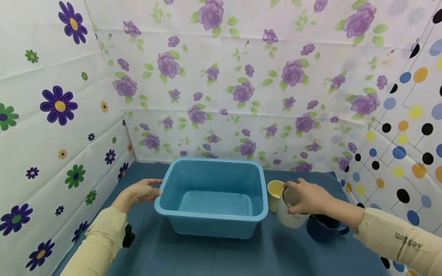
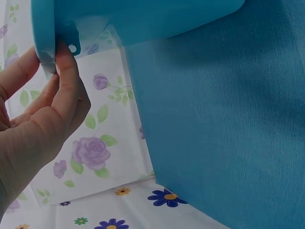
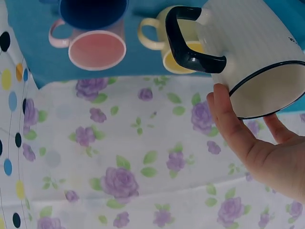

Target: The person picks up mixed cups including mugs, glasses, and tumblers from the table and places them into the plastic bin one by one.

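Observation:
My left hand [image 1: 139, 191] pinches the left rim of a light blue plastic basin [image 1: 212, 228]. In the left wrist view the thumb lies on one side of the rim and the fingers on the other. My right hand [image 1: 307, 197] grips a white mug [image 3: 257, 43] by its black-edged rim, just right of the basin. The mug is tilted, and its black handle [image 3: 178, 43] shows in the right wrist view. Behind it stands a yellow mug [image 1: 274, 197]. A dark blue mug [image 1: 322, 230] stands below the right wrist.
A pink mug [image 3: 97, 50] stands beside the dark blue one, hidden from the head view. Blue cloth [image 1: 145, 249] covers the table. Floral sheets [image 1: 224, 96] hang behind, and patterned sheets [image 1: 414, 153] close off the sides.

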Tool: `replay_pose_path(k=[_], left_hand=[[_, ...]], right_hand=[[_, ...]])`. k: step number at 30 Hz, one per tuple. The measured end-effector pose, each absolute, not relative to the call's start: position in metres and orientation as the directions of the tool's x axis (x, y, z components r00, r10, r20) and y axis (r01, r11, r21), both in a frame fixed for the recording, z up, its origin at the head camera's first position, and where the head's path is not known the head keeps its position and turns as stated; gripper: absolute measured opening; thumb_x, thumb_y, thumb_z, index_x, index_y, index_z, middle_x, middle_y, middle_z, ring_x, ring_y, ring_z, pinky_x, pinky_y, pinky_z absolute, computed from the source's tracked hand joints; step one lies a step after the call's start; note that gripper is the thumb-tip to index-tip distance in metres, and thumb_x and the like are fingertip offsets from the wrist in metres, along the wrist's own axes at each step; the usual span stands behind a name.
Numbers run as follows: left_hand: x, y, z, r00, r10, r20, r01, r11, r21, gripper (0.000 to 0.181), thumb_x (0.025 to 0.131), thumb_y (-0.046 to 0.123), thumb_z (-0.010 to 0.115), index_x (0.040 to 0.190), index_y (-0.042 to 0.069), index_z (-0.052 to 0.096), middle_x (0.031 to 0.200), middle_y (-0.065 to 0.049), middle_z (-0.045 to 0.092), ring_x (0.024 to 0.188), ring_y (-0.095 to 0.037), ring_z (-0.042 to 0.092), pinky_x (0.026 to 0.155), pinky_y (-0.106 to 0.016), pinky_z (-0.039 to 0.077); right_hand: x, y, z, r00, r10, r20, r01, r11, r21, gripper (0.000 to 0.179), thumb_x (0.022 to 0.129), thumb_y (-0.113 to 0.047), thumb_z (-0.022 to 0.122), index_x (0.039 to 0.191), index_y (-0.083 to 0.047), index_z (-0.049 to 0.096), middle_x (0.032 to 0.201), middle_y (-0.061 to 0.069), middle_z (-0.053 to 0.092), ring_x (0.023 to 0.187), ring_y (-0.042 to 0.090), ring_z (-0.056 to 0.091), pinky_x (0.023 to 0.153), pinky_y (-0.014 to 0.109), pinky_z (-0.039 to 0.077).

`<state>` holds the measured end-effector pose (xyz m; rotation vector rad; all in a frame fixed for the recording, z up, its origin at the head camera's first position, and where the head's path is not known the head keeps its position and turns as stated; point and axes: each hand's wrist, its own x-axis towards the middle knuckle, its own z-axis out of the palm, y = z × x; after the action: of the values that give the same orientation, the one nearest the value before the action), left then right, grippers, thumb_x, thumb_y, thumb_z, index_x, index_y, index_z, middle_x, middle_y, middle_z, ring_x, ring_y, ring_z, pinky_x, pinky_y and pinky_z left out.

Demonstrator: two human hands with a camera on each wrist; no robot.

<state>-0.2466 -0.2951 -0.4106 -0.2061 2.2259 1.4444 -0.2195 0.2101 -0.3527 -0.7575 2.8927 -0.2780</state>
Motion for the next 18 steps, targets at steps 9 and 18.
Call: replay_pose_path(k=[9, 18], left_hand=[[-0.248, -0.292, -0.411, -0.881, 0.158, -0.446, -0.336, 0.457, 0.824, 0.067, 0.093, 0.005, 0.056, 0.145, -0.01, 0.017, 0.131, -0.031, 0.047, 0.103, -0.023, 0.062, 0.093, -0.046, 0.05], [-0.25, -0.295, -0.41, -0.867, 0.185, -0.463, -0.34, 0.459, 0.821, 0.07, 0.093, 0.005, 0.056, 0.147, -0.009, 0.013, 0.14, -0.034, 0.036, 0.111, -0.029, 0.06, 0.093, -0.046, 0.051]], right_hand=[[-0.225, 0.205, -0.325, -0.865, -0.49, -0.11, -0.462, 0.862, -0.211, 0.068, 0.071, -0.04, 0.078, 0.128, -0.01, 0.053, 0.11, 0.022, 0.055, 0.066, 0.019, 0.054, 0.055, 0.036, 0.047], [-0.228, 0.197, -0.309, -0.857, -0.507, -0.088, -0.486, 0.854, -0.187, 0.068, 0.073, -0.043, 0.076, 0.129, -0.011, 0.053, 0.114, 0.023, 0.055, 0.072, 0.021, 0.058, 0.058, 0.04, 0.049]])
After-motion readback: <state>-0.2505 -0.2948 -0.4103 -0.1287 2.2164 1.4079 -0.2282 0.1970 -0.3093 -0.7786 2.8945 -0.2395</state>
